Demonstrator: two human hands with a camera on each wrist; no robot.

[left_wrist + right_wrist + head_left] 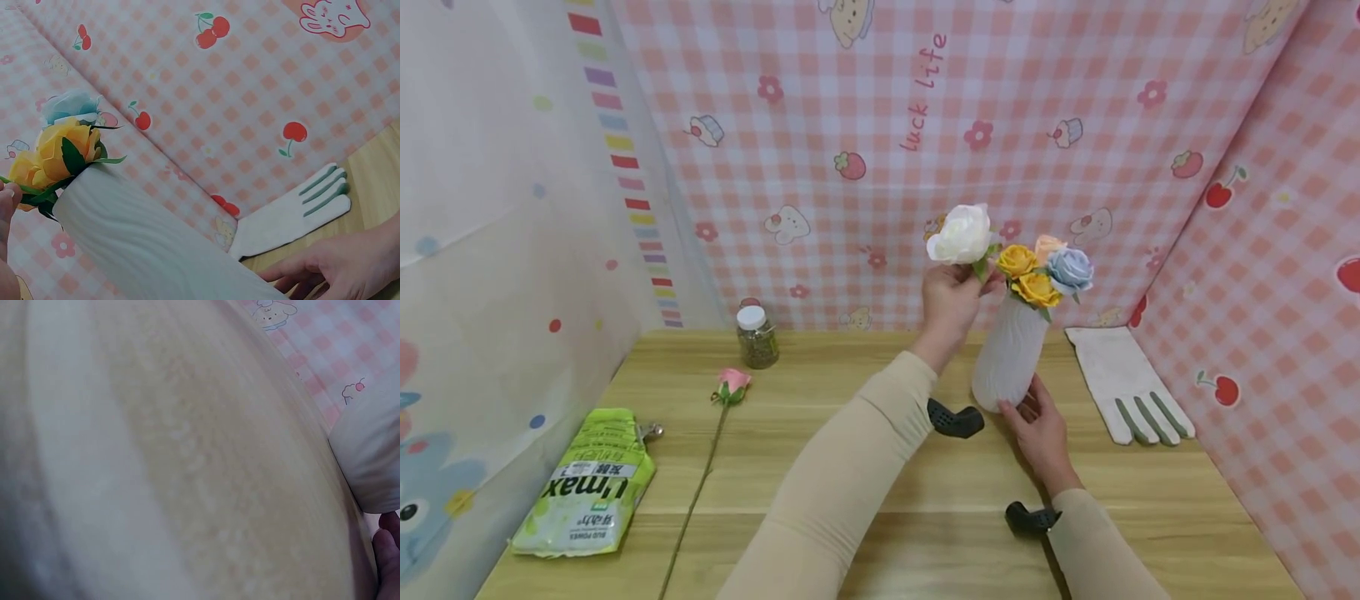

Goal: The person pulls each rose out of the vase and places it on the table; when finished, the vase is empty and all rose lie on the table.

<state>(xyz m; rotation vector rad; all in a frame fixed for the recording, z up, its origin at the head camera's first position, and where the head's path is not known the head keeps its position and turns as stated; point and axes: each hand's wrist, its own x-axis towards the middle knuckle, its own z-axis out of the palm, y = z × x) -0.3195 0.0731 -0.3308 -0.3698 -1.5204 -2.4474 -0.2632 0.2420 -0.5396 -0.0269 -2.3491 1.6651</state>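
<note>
My left hand (951, 304) pinches a white artificial flower (962, 236) just below its bloom, close to the mouth of the white vase (1011, 354). In the vase stand yellow roses (1036, 288), a blue rose (1070, 271) and a peach one (1048, 247). Low down, my right hand (1041, 437) grips the vase near its base, thumb at the front. The vase leans rightward at the top in the head view. Its ribbed side fills the lower part of the left wrist view, with the right hand (350, 265) at its base. The right wrist view catches only the vase's bottom (372, 456) and some fingertips.
A pink rose (732, 385) with a long stem lies on the wooden table (820, 375) at left, beside a green bag (591, 487). Behind it stands a white-capped jar (757, 337). A white glove (1127, 383) lies at right. Patterned cloth walls enclose the table.
</note>
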